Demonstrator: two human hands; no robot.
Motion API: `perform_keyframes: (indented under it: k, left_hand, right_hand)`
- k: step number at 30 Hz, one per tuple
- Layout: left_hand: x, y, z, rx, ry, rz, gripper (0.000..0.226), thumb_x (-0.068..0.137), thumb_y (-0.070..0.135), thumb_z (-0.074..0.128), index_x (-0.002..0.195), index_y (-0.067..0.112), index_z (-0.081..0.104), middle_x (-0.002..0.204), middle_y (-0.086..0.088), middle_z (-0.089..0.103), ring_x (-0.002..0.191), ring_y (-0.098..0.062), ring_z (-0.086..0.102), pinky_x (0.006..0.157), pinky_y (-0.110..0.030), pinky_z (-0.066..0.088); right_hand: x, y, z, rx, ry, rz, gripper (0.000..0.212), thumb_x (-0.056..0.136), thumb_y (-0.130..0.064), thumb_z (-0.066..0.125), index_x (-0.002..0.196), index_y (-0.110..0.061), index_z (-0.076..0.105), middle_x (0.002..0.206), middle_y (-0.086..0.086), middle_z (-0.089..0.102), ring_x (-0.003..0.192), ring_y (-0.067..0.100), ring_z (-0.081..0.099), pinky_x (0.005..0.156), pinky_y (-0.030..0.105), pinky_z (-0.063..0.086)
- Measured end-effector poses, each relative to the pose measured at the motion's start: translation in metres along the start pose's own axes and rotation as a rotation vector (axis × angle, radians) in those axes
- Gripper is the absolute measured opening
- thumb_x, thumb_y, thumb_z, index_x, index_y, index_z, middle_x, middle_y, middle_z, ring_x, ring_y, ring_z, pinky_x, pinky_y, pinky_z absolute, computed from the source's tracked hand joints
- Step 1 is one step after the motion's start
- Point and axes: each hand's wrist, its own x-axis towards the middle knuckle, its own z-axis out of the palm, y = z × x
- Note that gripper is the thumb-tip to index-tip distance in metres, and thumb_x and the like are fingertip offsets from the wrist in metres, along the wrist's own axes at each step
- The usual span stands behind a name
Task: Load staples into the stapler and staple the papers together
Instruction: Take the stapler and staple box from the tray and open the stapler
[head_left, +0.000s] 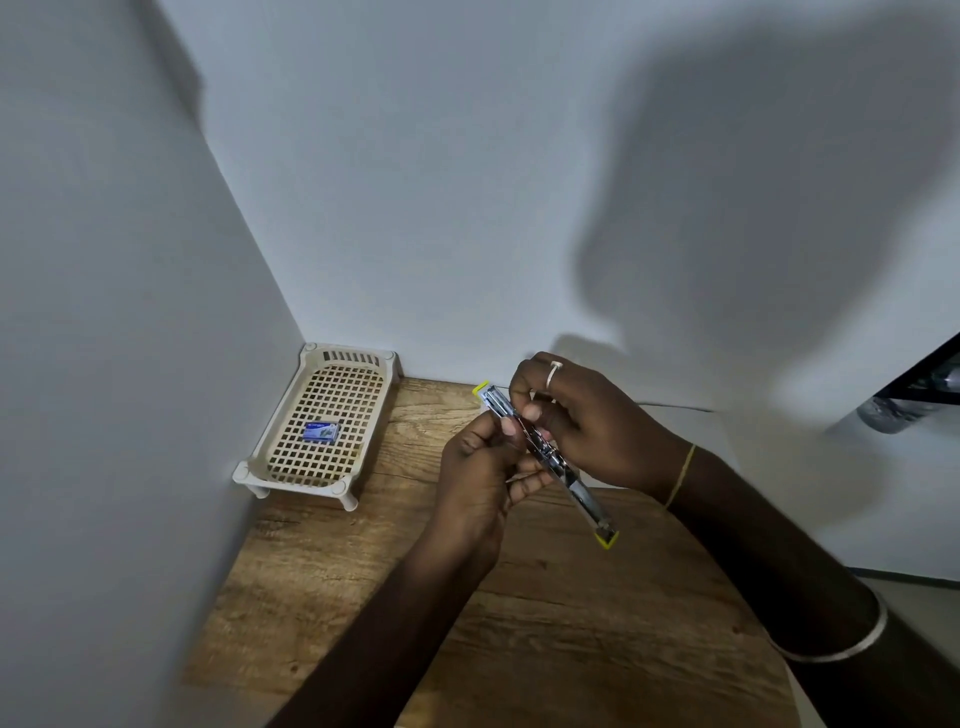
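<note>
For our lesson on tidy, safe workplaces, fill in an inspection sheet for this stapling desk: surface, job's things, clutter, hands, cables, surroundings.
Surface: wooden table, with bare grain showing in front of the hands.
Job's things: stapler unfolded open and held above the table; blue staple box lying in the cream mesh tray in the corner; papers seem to be the white area under the right wrist, not certain.
Clutter: nothing seen.
Hands: left hand and right hand both grip the stapler.
Cables: nothing clearly seen.
Surroundings: white walls on two sides; dark shelf and a blurred bottle-like thing at the far right.
</note>
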Motion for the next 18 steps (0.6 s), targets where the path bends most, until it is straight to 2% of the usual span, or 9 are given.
perform_keyframes:
  k: [7,12,15,18]
  left_hand:
    - [-0.004,-0.004,0.005,-0.014,-0.014,-0.079,0.021,0.103,0.004,0.051,0.092,0.011,0.068,0.080,-0.006,0.073,0.065,-0.021,0.071,0.061,-0.033,0.062]
    - [-0.006,-0.006,0.009,-0.032,-0.034,-0.106,0.019,0.103,0.003,0.051,0.098,0.008,0.068,0.084,-0.010,0.074,0.071,-0.027,0.072,0.063,-0.035,0.063]
    - [-0.003,-0.004,0.008,-0.079,-0.012,-0.109,0.020,0.103,0.001,0.049,0.098,0.007,0.067,0.080,-0.008,0.075,0.063,-0.023,0.073,0.060,-0.034,0.063]
    - [0.003,0.001,0.005,-0.071,0.020,-0.067,0.023,0.104,0.002,0.047,0.095,0.010,0.067,0.073,-0.001,0.075,0.057,-0.017,0.072,0.058,-0.031,0.063]
  right_hand:
    - [-0.013,0.001,-0.004,0.038,-0.009,0.044,0.026,0.090,0.006,0.052,0.083,-0.019,0.052,0.078,-0.003,0.051,0.069,0.016,0.054,0.066,0.043,0.048]
    - [-0.020,0.003,-0.006,0.068,-0.009,0.056,0.024,0.093,0.006,0.051,0.082,-0.015,0.052,0.078,0.002,0.051,0.067,0.018,0.053,0.065,0.045,0.048]
    - [-0.024,0.004,-0.010,0.099,0.014,0.049,0.022,0.091,0.011,0.050,0.081,-0.008,0.053,0.084,0.007,0.057,0.076,0.024,0.058,0.071,0.043,0.049]
    - [-0.030,0.006,-0.012,0.083,0.037,0.020,0.018,0.090,0.011,0.054,0.082,-0.005,0.057,0.097,0.004,0.066,0.094,0.020,0.063,0.081,0.032,0.050]
